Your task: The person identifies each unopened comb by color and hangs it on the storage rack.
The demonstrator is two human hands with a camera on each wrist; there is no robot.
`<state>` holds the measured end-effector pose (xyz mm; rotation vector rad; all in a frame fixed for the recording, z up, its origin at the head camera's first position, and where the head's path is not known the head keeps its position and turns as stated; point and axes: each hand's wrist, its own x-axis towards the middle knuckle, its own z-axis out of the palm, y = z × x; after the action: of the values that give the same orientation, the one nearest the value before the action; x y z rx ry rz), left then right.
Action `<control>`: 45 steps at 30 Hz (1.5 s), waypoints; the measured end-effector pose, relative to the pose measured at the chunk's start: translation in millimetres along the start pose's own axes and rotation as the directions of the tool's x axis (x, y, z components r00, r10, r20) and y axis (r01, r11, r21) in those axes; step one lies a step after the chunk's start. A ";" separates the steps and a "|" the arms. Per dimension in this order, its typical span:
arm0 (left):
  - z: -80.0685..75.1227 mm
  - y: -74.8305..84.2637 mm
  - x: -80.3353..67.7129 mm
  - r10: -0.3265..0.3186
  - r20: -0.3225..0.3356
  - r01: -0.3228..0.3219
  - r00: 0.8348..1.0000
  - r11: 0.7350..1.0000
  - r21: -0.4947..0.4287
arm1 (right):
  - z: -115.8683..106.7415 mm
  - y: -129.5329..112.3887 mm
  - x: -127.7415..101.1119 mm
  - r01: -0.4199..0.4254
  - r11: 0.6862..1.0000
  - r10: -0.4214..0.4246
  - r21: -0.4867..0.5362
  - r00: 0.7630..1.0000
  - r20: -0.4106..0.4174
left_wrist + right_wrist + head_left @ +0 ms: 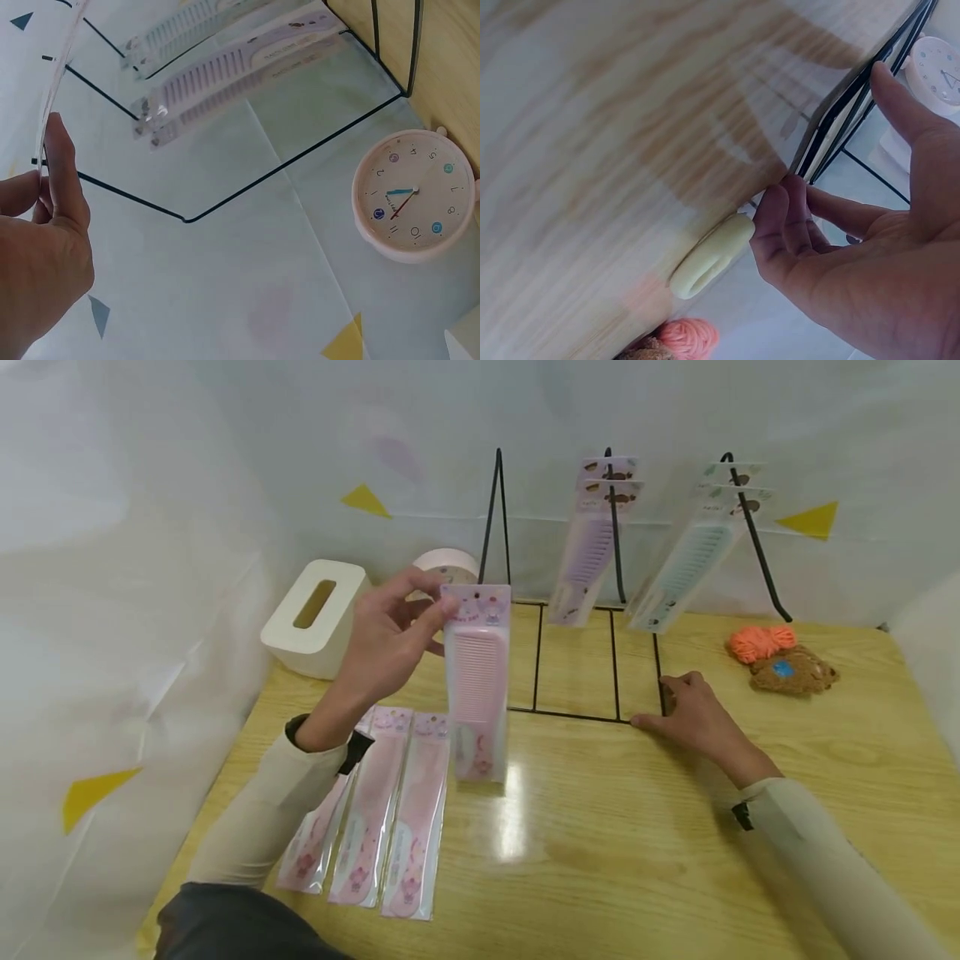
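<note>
My left hand (390,631) pinches the top left corner of a packaged pink comb (480,685) between thumb and fingers. The pack hangs upright at the tip of the left prong of a black wire rack (573,717); whether the prong passes through its hole I cannot tell. In the left wrist view the pack (58,90) shows edge-on. At the rack's front right corner, my right hand (697,714) grips the base wire with thumb and fingers. Packaged purple combs (588,556) hang on the middle prong, green ones (693,564) on the right prong.
Several packaged pink combs (412,827) lie at the front left. A white tissue box (330,577) and a pink clock (416,195) stand at the back left. Orange yarn (761,643) and a brown fuzzy bundle (795,672) lie right. The right wrist view shows a pale yellow ring (712,255).
</note>
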<state>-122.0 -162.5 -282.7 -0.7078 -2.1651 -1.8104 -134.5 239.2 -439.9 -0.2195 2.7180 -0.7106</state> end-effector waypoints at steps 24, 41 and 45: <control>11.1 -59.8 124.5 -0.151 -0.165 0.173 0.975 0.977 0.128 | -3.5 0.5 1.1 0.001 1.000 -0.001 0.009 1.000 -0.005; 7.4 -74.1 150.9 -0.164 -0.185 0.191 0.969 0.972 0.139 | 2.8 -2.0 2.4 -0.005 1.000 0.005 0.028 1.000 -0.013; 3.8 -75.1 146.7 -0.151 -0.152 0.172 0.977 0.976 0.135 | 1.0 -1.6 2.6 0.001 1.000 -0.001 0.020 1.000 -0.012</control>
<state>-284.7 -136.3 -279.0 -0.3691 -2.2892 -1.6944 -136.5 236.8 -440.6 -0.2130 2.7211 -0.7409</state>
